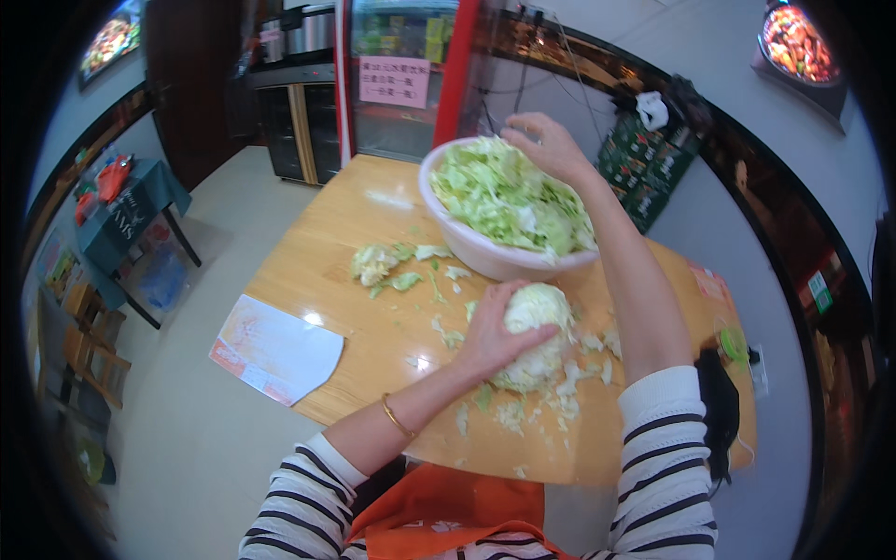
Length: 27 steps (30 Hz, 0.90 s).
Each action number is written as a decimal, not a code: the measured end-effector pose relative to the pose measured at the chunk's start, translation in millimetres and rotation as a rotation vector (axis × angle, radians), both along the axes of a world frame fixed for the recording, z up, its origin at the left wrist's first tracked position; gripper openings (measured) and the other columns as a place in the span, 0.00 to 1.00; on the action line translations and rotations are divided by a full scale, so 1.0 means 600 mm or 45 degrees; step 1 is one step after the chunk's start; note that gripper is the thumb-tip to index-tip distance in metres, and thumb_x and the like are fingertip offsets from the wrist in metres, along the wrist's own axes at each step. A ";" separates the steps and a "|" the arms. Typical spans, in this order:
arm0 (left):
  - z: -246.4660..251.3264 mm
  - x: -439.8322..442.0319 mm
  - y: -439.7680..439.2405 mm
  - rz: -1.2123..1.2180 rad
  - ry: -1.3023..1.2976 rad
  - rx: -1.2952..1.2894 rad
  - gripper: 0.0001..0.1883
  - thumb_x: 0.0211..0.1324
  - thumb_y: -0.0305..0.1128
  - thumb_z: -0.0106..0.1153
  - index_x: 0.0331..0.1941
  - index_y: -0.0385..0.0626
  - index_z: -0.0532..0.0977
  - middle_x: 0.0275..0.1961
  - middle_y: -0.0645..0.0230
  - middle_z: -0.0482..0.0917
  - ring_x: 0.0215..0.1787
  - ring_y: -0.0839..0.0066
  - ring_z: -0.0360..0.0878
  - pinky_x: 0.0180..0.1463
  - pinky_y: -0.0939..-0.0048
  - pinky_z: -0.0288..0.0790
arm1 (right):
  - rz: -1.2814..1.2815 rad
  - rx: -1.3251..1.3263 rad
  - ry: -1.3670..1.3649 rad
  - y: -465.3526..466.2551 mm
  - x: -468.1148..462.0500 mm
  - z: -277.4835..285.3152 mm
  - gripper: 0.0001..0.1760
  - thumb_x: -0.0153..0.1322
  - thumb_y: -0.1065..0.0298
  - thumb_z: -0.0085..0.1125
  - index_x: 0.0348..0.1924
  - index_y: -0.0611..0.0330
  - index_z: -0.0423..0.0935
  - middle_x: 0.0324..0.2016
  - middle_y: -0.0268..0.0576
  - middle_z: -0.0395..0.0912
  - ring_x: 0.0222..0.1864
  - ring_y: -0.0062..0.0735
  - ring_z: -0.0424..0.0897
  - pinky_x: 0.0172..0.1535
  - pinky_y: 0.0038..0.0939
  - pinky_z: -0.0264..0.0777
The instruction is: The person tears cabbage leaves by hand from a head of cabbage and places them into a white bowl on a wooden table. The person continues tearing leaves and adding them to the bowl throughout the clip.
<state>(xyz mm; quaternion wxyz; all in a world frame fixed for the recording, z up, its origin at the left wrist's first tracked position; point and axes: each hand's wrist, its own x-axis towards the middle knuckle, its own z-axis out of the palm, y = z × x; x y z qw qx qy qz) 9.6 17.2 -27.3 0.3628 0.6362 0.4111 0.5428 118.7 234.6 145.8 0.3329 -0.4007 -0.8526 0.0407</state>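
Note:
My left hand [493, 332] grips a pale green cabbage head [535, 315] from its left side, the thumb lying across the top. The cabbage rests on the wooden table [378, 336] among torn leaf scraps [511, 414]. Beyond it stands a pale plastic basin [483, 255], heaped with torn cabbage leaves [511, 189]. Over the basin's far right side is my right hand [542, 143], raised with its fingers apart. I see no leaf in that hand, though part of its palm side is hidden.
A cabbage core with leaf bits [374, 264] lies left of the basin. A printed sheet [280, 350] overhangs the table's left edge. At the right edge are a black bag [717, 406] and a jar with a green lid [733, 344]. A glass-door fridge [399, 42] stands behind.

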 end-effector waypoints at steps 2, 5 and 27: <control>-0.005 0.004 0.003 -0.053 -0.179 -0.009 0.40 0.48 0.49 0.76 0.59 0.36 0.69 0.56 0.48 0.77 0.59 0.56 0.77 0.64 0.60 0.70 | 0.015 0.084 0.295 -0.052 0.028 -0.002 0.23 0.75 0.52 0.60 0.56 0.61 0.80 0.48 0.45 0.83 0.48 0.38 0.83 0.52 0.39 0.76; -0.011 0.003 0.005 -0.106 -0.214 -0.122 0.41 0.50 0.49 0.75 0.60 0.36 0.68 0.57 0.49 0.77 0.59 0.58 0.77 0.65 0.60 0.70 | 0.214 -0.146 0.753 -0.162 0.082 -0.028 0.15 0.77 0.66 0.58 0.52 0.67 0.79 0.37 0.41 0.83 0.37 0.26 0.83 0.37 0.27 0.78; 0.045 -0.039 -0.002 -0.481 0.274 -0.011 0.51 0.42 0.42 0.79 0.70 0.41 0.62 0.64 0.56 0.74 0.65 0.67 0.74 0.67 0.64 0.68 | -0.050 0.076 0.234 -0.403 0.155 -0.233 0.22 0.72 0.74 0.62 0.60 0.58 0.76 0.43 0.48 0.74 0.38 0.47 0.81 0.40 0.38 0.77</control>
